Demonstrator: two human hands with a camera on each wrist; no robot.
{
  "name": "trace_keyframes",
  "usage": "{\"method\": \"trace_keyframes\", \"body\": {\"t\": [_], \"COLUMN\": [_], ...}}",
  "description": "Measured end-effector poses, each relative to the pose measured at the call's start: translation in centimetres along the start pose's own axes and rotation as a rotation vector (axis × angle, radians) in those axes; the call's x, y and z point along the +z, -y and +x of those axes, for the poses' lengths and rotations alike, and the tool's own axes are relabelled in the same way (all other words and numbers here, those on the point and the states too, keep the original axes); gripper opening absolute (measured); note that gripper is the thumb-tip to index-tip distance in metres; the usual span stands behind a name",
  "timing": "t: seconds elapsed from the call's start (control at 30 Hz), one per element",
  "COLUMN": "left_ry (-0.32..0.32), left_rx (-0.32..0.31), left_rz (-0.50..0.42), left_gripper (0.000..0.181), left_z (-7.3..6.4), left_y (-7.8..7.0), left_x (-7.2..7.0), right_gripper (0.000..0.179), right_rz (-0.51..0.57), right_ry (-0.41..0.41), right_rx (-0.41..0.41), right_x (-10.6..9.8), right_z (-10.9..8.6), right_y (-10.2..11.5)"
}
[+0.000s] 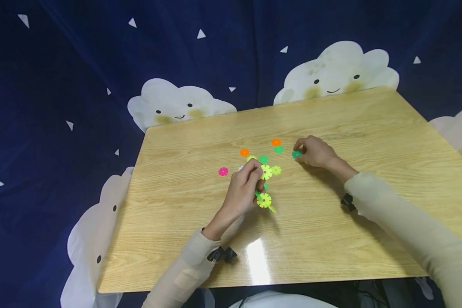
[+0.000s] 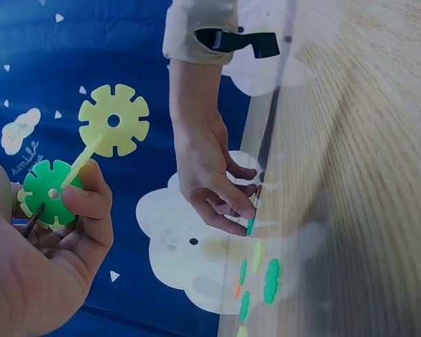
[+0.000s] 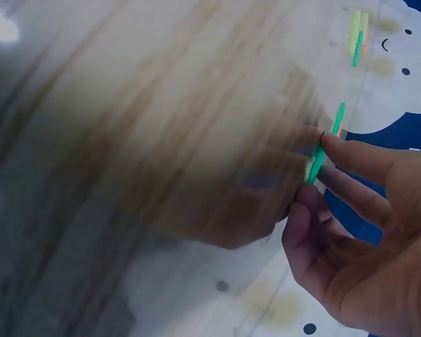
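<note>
My left hand (image 1: 239, 188) grips a joined cluster of notched plastic building discs (image 1: 264, 200), above the table's middle. In the left wrist view, its fingers pinch a green disc (image 2: 45, 184), from which a yellow disc (image 2: 132, 125) sticks out on a slotted-in piece. Part of the cluster is hidden behind the fingers. To the right, my right hand (image 1: 316, 152) pinches a green disc (image 1: 295, 154) between thumb and fingers, low over the tabletop. The right wrist view shows this disc (image 3: 316, 163) edge-on at the fingertips.
Loose discs lie on the wooden table (image 1: 169, 214) between and beyond the hands: two orange discs, one of them (image 1: 244, 152) nearer the left hand, a pink disc (image 1: 223, 171), and several green and yellow ones. A dark blue curtain (image 1: 200, 55) with white clouds hangs behind the table.
</note>
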State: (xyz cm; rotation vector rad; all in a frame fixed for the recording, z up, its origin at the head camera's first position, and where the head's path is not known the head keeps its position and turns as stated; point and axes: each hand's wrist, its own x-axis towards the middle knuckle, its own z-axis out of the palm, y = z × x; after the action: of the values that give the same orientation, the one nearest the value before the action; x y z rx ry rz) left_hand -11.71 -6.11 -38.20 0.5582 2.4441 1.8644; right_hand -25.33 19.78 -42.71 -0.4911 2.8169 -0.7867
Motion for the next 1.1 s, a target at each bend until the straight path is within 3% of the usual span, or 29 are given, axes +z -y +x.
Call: {"method": "trace_keyframes", "body": {"t": [0.17, 0.5, 0.77, 0.93, 1.1], "left_ry": [-0.004, -0.017, -0.011, -0.006, 0.0], "left_rx": [0.0, -0.006, -0.005, -0.002, 0.019], "left_rz": [-0.003, -0.002, 0.003, -0.003, 0.011], "left_gripper": [0.019, 0.019, 0.019, 0.02, 0.02], "left_z": [0.0, -0.1, -0.1, -0.1, 0.1], "left_y": [0.0, 0.0, 0.2, 0.4, 0.1], "left_x": [0.1, 0.4, 0.4, 0.5, 0.3], "right_gripper": [0.026, 0.022, 0.025, 0.014, 0.017], "right_rz": [0.003, 0.051, 0.101, 0.122, 0.278], "right_ry": [0.0, 0.12, 0.102, 0.059, 0.02], "right_rx": [0.002, -0.029, -0.048, -0.051, -0.116], "right_x": [0.1, 0.1, 0.4, 0.8, 0.6], "right_z": [0.0, -0.7, -1.1, -1.3, -2.0], "right_y": [0.1, -0.1, -0.3, -0.1, 1.6]}}
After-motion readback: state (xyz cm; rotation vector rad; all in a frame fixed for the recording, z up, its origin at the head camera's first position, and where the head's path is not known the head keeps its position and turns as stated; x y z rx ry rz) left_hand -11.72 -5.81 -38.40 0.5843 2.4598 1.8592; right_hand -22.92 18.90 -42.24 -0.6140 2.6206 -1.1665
